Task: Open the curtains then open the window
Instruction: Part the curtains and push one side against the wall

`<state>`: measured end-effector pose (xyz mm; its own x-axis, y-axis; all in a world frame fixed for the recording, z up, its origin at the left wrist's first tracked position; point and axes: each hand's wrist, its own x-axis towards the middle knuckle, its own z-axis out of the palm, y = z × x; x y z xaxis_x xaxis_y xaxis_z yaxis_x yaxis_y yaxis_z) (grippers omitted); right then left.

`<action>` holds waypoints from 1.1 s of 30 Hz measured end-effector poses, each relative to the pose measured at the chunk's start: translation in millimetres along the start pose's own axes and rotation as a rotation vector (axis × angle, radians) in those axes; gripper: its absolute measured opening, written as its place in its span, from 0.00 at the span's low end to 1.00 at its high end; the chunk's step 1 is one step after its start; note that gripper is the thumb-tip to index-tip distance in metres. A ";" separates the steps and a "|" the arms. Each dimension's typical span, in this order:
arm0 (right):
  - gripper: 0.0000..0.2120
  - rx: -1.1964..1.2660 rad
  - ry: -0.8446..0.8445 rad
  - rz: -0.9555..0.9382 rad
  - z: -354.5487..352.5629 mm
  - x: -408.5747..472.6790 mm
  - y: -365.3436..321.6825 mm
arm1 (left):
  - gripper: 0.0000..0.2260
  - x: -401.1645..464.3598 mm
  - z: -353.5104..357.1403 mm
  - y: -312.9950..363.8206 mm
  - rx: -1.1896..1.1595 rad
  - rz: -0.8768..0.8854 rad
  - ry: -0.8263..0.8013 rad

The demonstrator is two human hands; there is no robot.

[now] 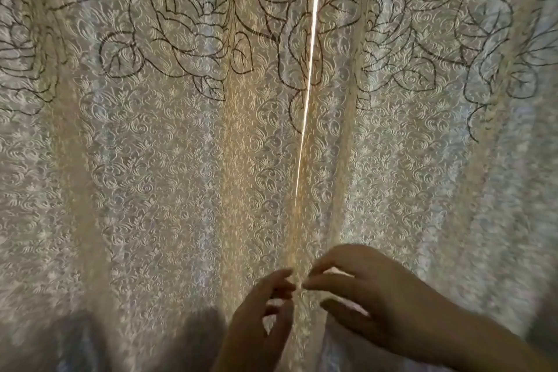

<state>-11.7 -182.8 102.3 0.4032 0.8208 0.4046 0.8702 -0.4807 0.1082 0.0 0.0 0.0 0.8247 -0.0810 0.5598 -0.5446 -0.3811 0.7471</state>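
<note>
Cream embossed curtains (169,160), dark rose outlines | drawn | thin bright slit (306,93)

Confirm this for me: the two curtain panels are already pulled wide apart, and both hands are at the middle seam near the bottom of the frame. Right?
Not quite. The head view shows the curtains closed, with only a thin sliver of light between the panels. The rest holds: the left hand and right hand are both at the middle seam, low in the frame.
</note>
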 end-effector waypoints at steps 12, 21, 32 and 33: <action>0.23 -0.957 -0.334 -0.273 -33.9 83.1 91.0 | 0.30 71.4 59.6 -12.8 0.038 -0.152 -0.083; 0.06 -0.930 -0.282 -0.073 -46.4 18.6 147.1 | 0.13 102.7 125.3 -13.1 0.011 -0.068 -0.099; 0.11 -0.923 0.048 -0.033 -113.0 -149.9 292.1 | 0.11 167.5 332.9 72.1 0.016 -0.128 -0.052; 0.10 -0.928 0.058 -0.026 -119.3 -162.0 304.7 | 0.11 174.5 350.9 80.3 0.009 -0.135 -0.029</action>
<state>154.3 -499.0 178.1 0.3501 0.8299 0.4344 0.2930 -0.5375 0.7907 153.8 -367.9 31.9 0.8944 -0.0551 0.4439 -0.4273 -0.3987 0.8114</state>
